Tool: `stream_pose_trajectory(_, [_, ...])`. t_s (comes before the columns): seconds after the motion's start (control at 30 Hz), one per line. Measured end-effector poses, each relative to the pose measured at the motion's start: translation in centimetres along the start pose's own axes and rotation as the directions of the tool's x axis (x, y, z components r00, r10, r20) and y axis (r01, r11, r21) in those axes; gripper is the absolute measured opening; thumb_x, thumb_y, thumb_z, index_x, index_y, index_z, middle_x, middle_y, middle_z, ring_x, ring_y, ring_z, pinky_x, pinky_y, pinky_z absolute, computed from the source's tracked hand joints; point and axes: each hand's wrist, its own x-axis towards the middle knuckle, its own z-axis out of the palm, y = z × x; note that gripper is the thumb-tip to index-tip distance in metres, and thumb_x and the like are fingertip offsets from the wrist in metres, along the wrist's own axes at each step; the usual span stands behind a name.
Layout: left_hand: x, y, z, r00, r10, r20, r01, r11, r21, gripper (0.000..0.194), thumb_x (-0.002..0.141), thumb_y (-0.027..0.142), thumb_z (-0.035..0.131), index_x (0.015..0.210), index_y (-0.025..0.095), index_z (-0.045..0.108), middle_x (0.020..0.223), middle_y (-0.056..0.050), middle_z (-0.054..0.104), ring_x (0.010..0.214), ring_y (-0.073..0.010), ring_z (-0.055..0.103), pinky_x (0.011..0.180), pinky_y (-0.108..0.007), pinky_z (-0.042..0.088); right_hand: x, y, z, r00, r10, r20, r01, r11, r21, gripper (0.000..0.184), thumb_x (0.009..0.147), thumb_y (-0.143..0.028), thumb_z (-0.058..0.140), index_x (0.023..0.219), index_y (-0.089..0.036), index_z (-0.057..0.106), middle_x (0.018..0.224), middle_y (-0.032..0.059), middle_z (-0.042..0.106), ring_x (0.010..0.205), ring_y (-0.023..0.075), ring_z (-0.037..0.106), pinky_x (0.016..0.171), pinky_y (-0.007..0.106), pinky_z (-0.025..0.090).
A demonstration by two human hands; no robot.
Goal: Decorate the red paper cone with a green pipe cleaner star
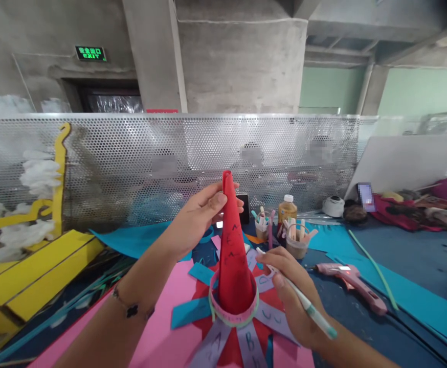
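While the red paper cone [236, 255] is held near its top by the left hand [204, 209], its fingers clamped round the paper, the cone's wide base is ringed by a pink band [233, 318]. Just right of the cone, a white marker [311, 307] is gripped between the closed fingers of the right hand [294, 299]. Under the cone, lettered strips [251, 347] are fanned out, and a pink sheet [158, 319] is spread over the dark blue tabletop [438, 253]. Left of the cone, the table is crowded by a yellow box form [43, 276]; to its right, bare tabletop is shown between a pink glue gun [352, 281] and the piled fabric [411, 212]. Behind the cone, room is narrowed by pen cups [295, 248] and a bottle [287, 210]. The far edge is closed off by a perforated metal panel [208, 138], beyond which concrete walls [241, 66] and a lit exit sign [90, 53] are seen.
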Motion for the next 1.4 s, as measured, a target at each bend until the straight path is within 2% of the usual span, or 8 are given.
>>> stream_pose_trajectory(0.17, [-0.1, -0.1, -0.4, 0.999, -0.021, 0.045, 0.017, 0.995, 0.101, 0.04, 0.097, 0.042, 0.066, 0.134, 0.026, 0.06, 0.112, -0.006, 0.071, 0.108, -0.0251, 0.067, 0.088, -0.038, 0.057, -0.7, 0.4, -0.1, 0.998, -0.032, 0.058, 0.035, 0.998, -0.048, 0.029, 0.1, -0.022, 0.045, 0.124, -0.028, 0.06, 0.106, 0.0051, 0.065, 0.093, 0.0204, 0.068, 0.081, 0.03, 0.055])
stream_pose_trajectory(0.3, [-0.2, 0.0, -0.7, 0.986, -0.131, 0.108, 0.105, 0.97, 0.218, 0.044, 0.093, 0.041, 0.07, 0.13, 0.019, 0.06, 0.113, -0.01, 0.073, 0.105, -0.0242, 0.067, 0.086, -0.036, 0.055, -0.8, 1.0, 0.3, 0.994, -0.11, 0.026, 0.111, 0.991, -0.073, 0.028, 0.091, -0.015, 0.056, 0.117, -0.026, 0.056, 0.113, 0.0057, 0.069, 0.106, 0.0216, 0.07, 0.092, 0.031, 0.056])
stream_pose_trajectory(0.43, [-0.3, 0.2, -0.9, 0.979, -0.168, 0.119, 0.129, 0.951, 0.28, 0.045, 0.094, 0.045, 0.069, 0.128, 0.017, 0.06, 0.117, -0.011, 0.071, 0.101, -0.0229, 0.066, 0.083, -0.035, 0.054, -0.4, 1.1, 0.6, 0.979, -0.199, 0.042, 0.202, 0.974, -0.097, 0.025, 0.088, -0.009, 0.057, 0.107, -0.025, 0.058, 0.103, 0.0048, 0.074, 0.117, 0.0236, 0.069, 0.097, 0.033, 0.057])
stream_pose_trajectory(0.57, [-0.3, 0.6, -0.7, 0.979, -0.16, 0.127, 0.113, 0.942, 0.314, 0.045, 0.093, 0.047, 0.067, 0.126, 0.018, 0.061, 0.116, -0.011, 0.07, 0.099, -0.023, 0.065, 0.081, -0.036, 0.053, -0.2, 1.3, 0.9, 0.974, -0.223, 0.049, 0.227, 0.967, -0.116, 0.027, 0.087, -0.007, 0.059, 0.108, -0.024, 0.06, 0.102, 0.0053, 0.076, 0.121, 0.025, 0.069, 0.097, 0.035, 0.059])
stream_pose_trajectory(0.7, [-0.3, 0.7, -0.5, 0.978, -0.157, 0.14, 0.107, 0.944, 0.313, 0.044, 0.092, 0.048, 0.068, 0.124, 0.018, 0.061, 0.115, -0.01, 0.069, 0.101, -0.0235, 0.064, 0.083, -0.037, 0.053, -0.4, 1.6, 1.6, 0.975, -0.221, 0.01, 0.22, 0.97, -0.103, 0.027, 0.086, -0.008, 0.064, 0.108, -0.025, 0.061, 0.105, 0.0057, 0.078, 0.119, 0.0249, 0.07, 0.098, 0.034, 0.06])
stream_pose_trajectory(0.97, [-0.2, 0.3, -0.9, 0.974, -0.149, 0.17, 0.089, 0.944, 0.317, 0.04, 0.094, 0.049, 0.067, 0.121, 0.019, 0.062, 0.112, -0.008, 0.068, 0.098, -0.0212, 0.064, 0.082, -0.035, 0.052, -0.4, 1.1, 1.2, 0.987, -0.156, 0.049, 0.162, 0.973, -0.162, 0.028, 0.088, -0.009, 0.062, 0.111, -0.024, 0.059, 0.12, 0.0095, 0.076, 0.118, 0.0241, 0.071, 0.096, 0.032, 0.062])
stream_pose_trajectory(1.27, [-0.4, 0.6, -0.4, 0.975, -0.178, 0.137, 0.14, 0.959, 0.246, 0.039, 0.094, 0.044, 0.068, 0.12, 0.016, 0.062, 0.113, -0.01, 0.07, 0.101, -0.022, 0.066, 0.087, -0.036, 0.055, 0.0, 0.2, 1.2, 0.984, -0.166, 0.056, 0.173, 0.971, -0.165, 0.027, 0.089, -0.009, 0.059, 0.112, -0.024, 0.058, 0.12, 0.0099, 0.076, 0.12, 0.0227, 0.07, 0.098, 0.031, 0.059])
stream_pose_trajectory(1.4, [-0.4, 0.6, -0.3, 0.974, -0.191, 0.123, 0.157, 0.957, 0.244, 0.038, 0.094, 0.046, 0.068, 0.12, 0.019, 0.063, 0.113, -0.009, 0.07, 0.103, -0.0234, 0.066, 0.087, -0.036, 0.056, 0.0, 0.0, 1.2, 0.984, -0.166, 0.065, 0.175, 0.973, -0.15, 0.028, 0.089, -0.008, 0.059, 0.112, -0.024, 0.057, 0.112, 0.0088, 0.077, 0.121, 0.0236, 0.07, 0.098, 0.032, 0.06])
